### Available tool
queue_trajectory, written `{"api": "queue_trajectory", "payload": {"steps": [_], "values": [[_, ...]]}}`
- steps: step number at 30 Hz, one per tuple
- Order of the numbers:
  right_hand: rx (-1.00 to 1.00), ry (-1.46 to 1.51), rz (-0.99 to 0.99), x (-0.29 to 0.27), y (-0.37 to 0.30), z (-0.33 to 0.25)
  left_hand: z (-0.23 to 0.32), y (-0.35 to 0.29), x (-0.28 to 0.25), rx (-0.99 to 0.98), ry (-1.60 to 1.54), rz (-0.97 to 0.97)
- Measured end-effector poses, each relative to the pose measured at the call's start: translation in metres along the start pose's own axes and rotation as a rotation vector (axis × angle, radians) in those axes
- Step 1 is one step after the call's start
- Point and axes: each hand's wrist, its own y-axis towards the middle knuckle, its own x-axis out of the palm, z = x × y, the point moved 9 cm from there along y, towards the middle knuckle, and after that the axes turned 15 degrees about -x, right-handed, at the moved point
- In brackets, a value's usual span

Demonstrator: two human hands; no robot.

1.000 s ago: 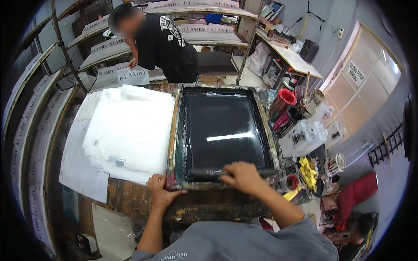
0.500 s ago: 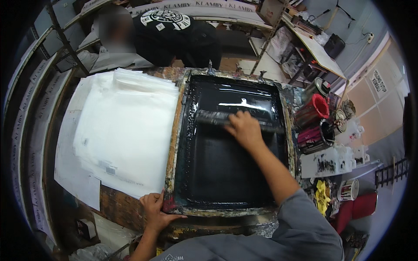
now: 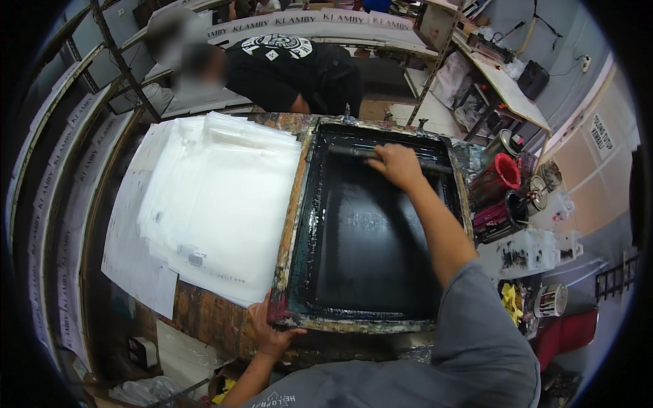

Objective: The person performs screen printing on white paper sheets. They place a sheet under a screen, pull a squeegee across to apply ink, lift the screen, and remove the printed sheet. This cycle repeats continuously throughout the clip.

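Observation:
A screen printing frame (image 3: pixel 371 325) with worn, paint-stained wooden edges lies before me, its mesh (image 3: pixel 371 251) dark and wet with black ink. My right hand (image 3: pixel 400 165) grips a long squeegee (image 3: pixel 348 152) that spans the mesh near its far end; the hand hides part of the handle. At the frame's near left corner, my left hand (image 3: pixel 270 333) holds on, fingers along the left side and thumb along the near edge. Left of the frame lies a thick stack of white sheets (image 3: pixel 224 197), with small grey print near its lower edge.
Paint cans stand along the right, among them a red one (image 3: pixel 502 173) and a dark one (image 3: pixel 507 212), beside stained clear plastic containers (image 3: pixel 537 250). Beyond the table a person in a black shirt (image 3: pixel 286 71) bends over. Curved shelves (image 3: pixel 68 224) line the left.
My right hand has pushed the squeegee away from me to the far end of the mesh. My left hand keeps its corner. The whole view has shifted slightly; the other person leans lower.

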Motion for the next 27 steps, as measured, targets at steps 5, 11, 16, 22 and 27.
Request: {"api": "queue_trajectory", "payload": {"steps": [5, 11, 16, 22, 27], "values": [[0.027, 0.041, -0.074, -0.061, -0.095, -0.121, 0.002, 0.003, 0.001, 0.045, -0.034, -0.004], [0.132, 0.200, -0.213, -0.140, -0.193, -0.238, 0.022, 0.006, 0.001, 0.009, -0.416, -0.082], [0.025, 0.062, 0.072, -0.221, -0.195, -0.260, 0.108, 0.018, -0.030, 0.120, -0.804, -0.063], [0.036, -0.151, 0.362, -0.339, -0.109, -0.216, 0.207, 0.071, -0.064, 0.557, -0.852, 0.250], [0.016, -0.168, 0.462, -0.369, -0.059, -0.152, 0.195, 0.206, 0.040, 0.260, -0.524, -0.005]]}}
